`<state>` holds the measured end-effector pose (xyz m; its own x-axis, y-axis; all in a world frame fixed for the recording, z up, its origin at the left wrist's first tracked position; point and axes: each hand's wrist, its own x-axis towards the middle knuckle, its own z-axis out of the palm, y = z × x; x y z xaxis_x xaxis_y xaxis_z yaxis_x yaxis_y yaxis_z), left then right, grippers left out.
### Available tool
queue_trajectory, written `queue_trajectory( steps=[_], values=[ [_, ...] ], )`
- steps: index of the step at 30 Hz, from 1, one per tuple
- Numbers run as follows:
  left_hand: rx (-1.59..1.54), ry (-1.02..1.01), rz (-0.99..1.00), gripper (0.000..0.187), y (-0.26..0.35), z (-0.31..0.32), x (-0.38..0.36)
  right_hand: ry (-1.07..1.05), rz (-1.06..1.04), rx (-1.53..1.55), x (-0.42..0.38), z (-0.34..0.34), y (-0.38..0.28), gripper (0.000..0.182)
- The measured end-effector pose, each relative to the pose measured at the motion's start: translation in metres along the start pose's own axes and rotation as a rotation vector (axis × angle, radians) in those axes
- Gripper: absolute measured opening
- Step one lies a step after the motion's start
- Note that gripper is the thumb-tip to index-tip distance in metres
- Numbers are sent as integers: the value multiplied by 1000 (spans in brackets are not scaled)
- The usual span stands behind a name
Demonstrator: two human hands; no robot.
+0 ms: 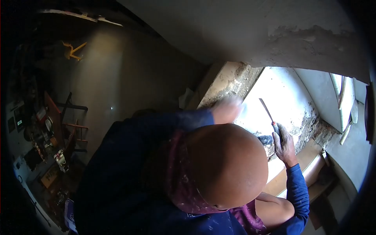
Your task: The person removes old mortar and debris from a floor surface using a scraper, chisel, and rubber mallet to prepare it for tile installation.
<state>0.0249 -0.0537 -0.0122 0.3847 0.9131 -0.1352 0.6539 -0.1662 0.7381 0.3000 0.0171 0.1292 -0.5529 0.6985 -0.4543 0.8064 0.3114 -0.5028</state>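
My right hand is wrapped around the dark handle of a thin-bladed tool; its blade points up and to the left over a brightly lit pale surface. Just left of that hand lies a dark object, too unclear to name. Motion blurs my left hand, which is near a rough, crumbly strip at the left edge of the bright surface. Its fingers are smeared, and anything in them is hidden. A bald head and blue-sleeved arms fill the lower middle of the view.
A rough-surfaced wall hangs over the top right. Pale panels stand at the right, beside crumbled edges and a wooden board. On the dim left are a yellow object, a red-brown table edge and cluttered items.
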Motion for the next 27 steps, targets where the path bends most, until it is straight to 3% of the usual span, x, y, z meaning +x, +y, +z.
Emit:
queue_trajectory(
  steps=[2,4,6,8,12,15,17,19,24,27],
  values=[
    [195,559,70,50,-24,17,63,20,-53,6,-1,2,3,33],
    [90,463,-10,67,-29,5,100,10,-46,14,-4,-1,1,33],
    [404,444,0,68,-29,10,102,26,-50,17,-6,-3,1,34],
    [535,291,-23,67,-20,10,92,29,20,36,-10,-7,0,34],
    [355,-358,-100,65,16,-15,41,72,8,61,-17,-11,1,34],
    [443,-152,4,61,8,37,-17,74,10,60,-22,-8,5,34],
    [464,97,89,44,-18,102,-63,85,-12,29,-22,-9,8,34],
    [474,173,133,38,-23,108,-75,83,2,64,-21,-9,8,34],
    [487,-66,102,47,-14,67,-78,78,-63,64,-15,-4,9,34],
    [269,-306,-33,52,15,25,-64,44,-52,52,-12,-2,9,33]
  ],
)
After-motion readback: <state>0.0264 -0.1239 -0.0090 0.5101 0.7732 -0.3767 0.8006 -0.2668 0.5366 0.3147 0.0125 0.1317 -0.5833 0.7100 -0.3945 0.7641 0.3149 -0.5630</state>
